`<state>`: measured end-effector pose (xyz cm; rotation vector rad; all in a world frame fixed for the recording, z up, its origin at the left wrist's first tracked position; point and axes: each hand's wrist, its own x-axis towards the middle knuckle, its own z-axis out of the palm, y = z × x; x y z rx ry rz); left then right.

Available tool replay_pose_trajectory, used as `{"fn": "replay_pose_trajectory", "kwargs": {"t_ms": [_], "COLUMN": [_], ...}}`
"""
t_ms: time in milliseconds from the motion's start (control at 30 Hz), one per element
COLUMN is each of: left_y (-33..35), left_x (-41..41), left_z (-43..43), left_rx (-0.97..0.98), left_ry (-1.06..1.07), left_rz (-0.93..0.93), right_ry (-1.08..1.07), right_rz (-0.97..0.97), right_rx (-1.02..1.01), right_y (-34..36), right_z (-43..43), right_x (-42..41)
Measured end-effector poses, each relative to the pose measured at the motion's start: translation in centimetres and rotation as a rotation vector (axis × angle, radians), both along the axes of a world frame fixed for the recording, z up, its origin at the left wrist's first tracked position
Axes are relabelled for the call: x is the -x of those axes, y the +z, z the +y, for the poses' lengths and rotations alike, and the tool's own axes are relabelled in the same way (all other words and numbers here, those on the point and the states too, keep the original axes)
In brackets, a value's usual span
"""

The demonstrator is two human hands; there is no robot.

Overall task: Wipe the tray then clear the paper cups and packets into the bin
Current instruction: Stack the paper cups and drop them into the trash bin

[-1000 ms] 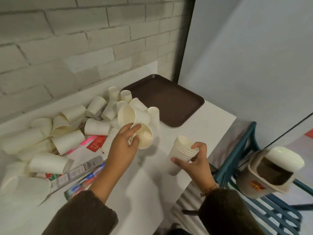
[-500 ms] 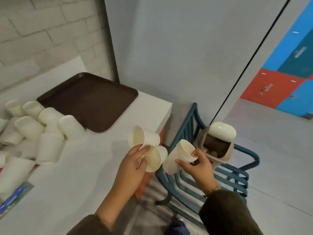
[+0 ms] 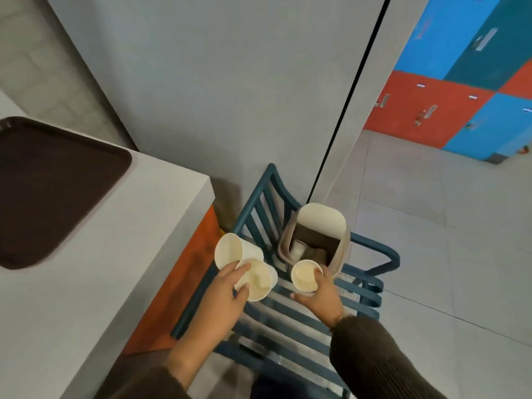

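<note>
My left hand (image 3: pixel 223 295) grips two white paper cups (image 3: pixel 244 264) by their rims, mouths facing up, off the table's right edge. My right hand (image 3: pixel 319 293) holds a stack of paper cups (image 3: pixel 305 276) just in front of the beige bin (image 3: pixel 315 237). The bin stands on a blue slatted chair (image 3: pixel 288 309); its swing lid is tipped open and a cup lies inside. The brown tray (image 3: pixel 51 191) lies bare on the white table (image 3: pixel 100 283) at the left.
A grey wall panel rises behind the chair. Grey tiled floor spreads to the right, with red and blue lockers (image 3: pixel 460 82) at the far right. An orange panel runs under the table's right edge.
My view has swung right, away from the cup pile on the table. Both hands have carried their cups off the table toward the bin; the right hand's stack is now at its opening.
</note>
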<state>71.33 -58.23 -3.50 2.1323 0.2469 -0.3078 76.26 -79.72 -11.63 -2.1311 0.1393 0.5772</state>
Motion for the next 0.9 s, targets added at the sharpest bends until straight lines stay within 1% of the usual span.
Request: {"fn": "replay_pose_trajectory", "kwargs": {"t_ms": [67,167,233,400,467,533,633,733,833,900], "left_y": [-1.1,-2.0,-2.6,-4.3,-5.4,-6.7,-8.2,-9.6,-11.7,-13.0], "left_x": [-0.8,-1.7,-2.6,-4.2,-4.9,-5.7,-6.9,-8.6,-10.5,-11.3], "left_z": [-0.7,-1.4,-1.7,-2.3,-2.5,-3.3,-5.2,-7.6,-9.9,-10.8], "left_rx": [0.003,-0.006,-0.002,-0.035,-0.042,0.003,0.023,-0.060,-0.152,-0.225], "left_ry": [-0.004,-0.016,-0.013,-0.021,-0.028,-0.054,-0.186,-0.335,-0.424,-0.457], "left_rz": [0.041,0.067,0.071,0.090,0.134,0.187,0.229,0.241,0.258,0.272], "right_ry": [0.005,-0.081,-0.127,-0.083,-0.081,-0.104,-0.183,-0.252,-0.287,-0.266], "right_rz": [0.004,-0.022,0.018,0.151,0.159,0.167,0.161,0.128,0.125,0.127], "right_rx": [0.002,-0.047,-0.062,0.081,0.069,0.057,0.045,0.071,0.071,0.083], "right_y": [-1.3,-2.4,-3.1,-6.6,-7.2,-7.3,-7.2,-6.8,-6.8,-6.6], "right_z": [-0.3,-0.3,-0.3,-0.5,-0.2,-0.3,-1.3,-2.9,-4.3,-4.7], "right_x": [-1.8,-4.5,-6.4,-9.4,-9.3,-8.7,-7.3,-5.6,-4.2,-3.8]}}
